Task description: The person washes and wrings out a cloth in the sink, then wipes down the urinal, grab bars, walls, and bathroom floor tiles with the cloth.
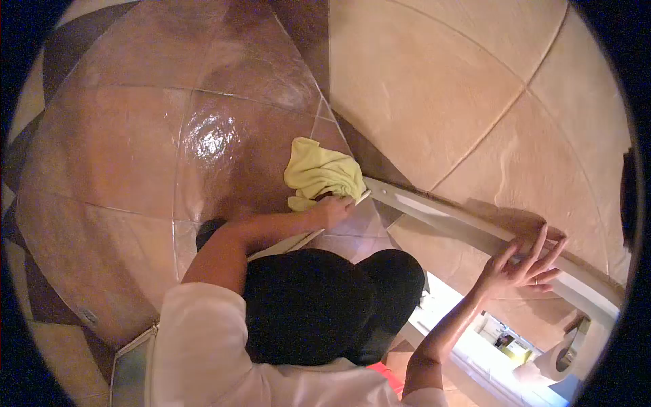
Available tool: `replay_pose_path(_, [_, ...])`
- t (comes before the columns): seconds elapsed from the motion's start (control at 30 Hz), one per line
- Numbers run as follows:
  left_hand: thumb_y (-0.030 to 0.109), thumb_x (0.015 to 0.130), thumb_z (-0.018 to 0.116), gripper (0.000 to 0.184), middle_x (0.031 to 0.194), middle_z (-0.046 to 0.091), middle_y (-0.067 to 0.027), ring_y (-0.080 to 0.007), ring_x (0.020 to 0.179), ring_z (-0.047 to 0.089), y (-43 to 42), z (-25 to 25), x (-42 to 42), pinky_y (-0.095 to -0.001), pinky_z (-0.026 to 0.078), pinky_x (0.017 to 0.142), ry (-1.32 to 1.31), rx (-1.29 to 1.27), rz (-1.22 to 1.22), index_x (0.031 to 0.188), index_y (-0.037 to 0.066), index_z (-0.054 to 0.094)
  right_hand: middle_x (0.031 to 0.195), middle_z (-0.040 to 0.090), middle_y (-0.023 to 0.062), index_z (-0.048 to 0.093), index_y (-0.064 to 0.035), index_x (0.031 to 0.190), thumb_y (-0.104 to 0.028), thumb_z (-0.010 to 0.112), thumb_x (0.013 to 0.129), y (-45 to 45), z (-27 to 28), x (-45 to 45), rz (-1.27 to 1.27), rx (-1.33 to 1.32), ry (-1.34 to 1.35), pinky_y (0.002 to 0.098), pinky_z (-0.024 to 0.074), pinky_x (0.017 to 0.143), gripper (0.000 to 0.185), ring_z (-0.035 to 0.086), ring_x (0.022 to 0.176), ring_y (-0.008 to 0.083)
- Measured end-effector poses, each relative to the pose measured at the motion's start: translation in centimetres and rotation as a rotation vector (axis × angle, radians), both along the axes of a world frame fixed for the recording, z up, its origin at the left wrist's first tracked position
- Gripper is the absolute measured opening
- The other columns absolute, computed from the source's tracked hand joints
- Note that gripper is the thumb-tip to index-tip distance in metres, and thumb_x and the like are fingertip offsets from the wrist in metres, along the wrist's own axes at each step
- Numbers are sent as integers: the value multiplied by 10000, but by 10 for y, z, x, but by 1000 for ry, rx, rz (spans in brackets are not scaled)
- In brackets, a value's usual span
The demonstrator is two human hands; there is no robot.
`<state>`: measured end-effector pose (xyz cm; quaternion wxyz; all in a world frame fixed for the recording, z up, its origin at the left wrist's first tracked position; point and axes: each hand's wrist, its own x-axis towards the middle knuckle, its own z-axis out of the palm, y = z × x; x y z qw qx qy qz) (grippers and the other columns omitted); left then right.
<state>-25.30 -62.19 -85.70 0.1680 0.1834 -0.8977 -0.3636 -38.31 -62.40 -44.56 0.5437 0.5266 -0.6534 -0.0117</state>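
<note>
Bunched under my left hand [334, 210] is a yellow cloth [320, 169]; the fingers are closed on its lower edge, at the left end of a long pale rail or panel edge [441, 211]. Folds of the cloth spread up and left over brownish tiles. My right hand [525, 268] is at the right part of the same rail, fingers spread and holding nothing, with a ring on one finger. Whether its palm presses on the rail cannot be made out.
Large glossy tiles [122, 136] lie at the left, and lighter tiles [434, 88] at the upper right. My dark-clothed legs [312, 305] are at the lower middle. A white roll [566, 357] and a brightly lit white surface [481, 363] show at the lower right.
</note>
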Motion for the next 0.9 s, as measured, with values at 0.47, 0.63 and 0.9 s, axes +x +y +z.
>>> replay_pose_path(0.47, [142, 758, 534, 326, 1087, 585, -125, -294, 986, 574, -50, 78, 218, -416, 470, 838, -569, 110, 64, 1046, 235, 654, 1222, 529, 112, 640, -149, 961, -154, 498, 851, -9, -28, 7, 553, -187, -285, 454, 257, 1012, 180, 422, 1158, 276])
replay_pose_path(0.63, [33, 776, 539, 347, 1229, 530, -144, -303, 1116, 508, -13, 118, 338, -364, 413, 938, -41, 315, 898, 1077, 164, 654, 1327, 405, 215, 440, -58, 1291, -143, 586, 795, -29, -200, 69, 544, 923, -1462, 417, 246, 1057, 524, 363, 1241, 362])
replay_pose_path(0.9, [108, 894, 493, 231, 977, 653, -146, -208, 928, 598, 234, 172, 456, -311, 439, 848, -69, 578, 1662, 1043, -4, 629, 1448, 62, 304, 214, 30, 1390, -618, 497, 769, 16, -379, 177, 380, 830, -1062, 548, 79, 1077, 941, 42, 1353, 438])
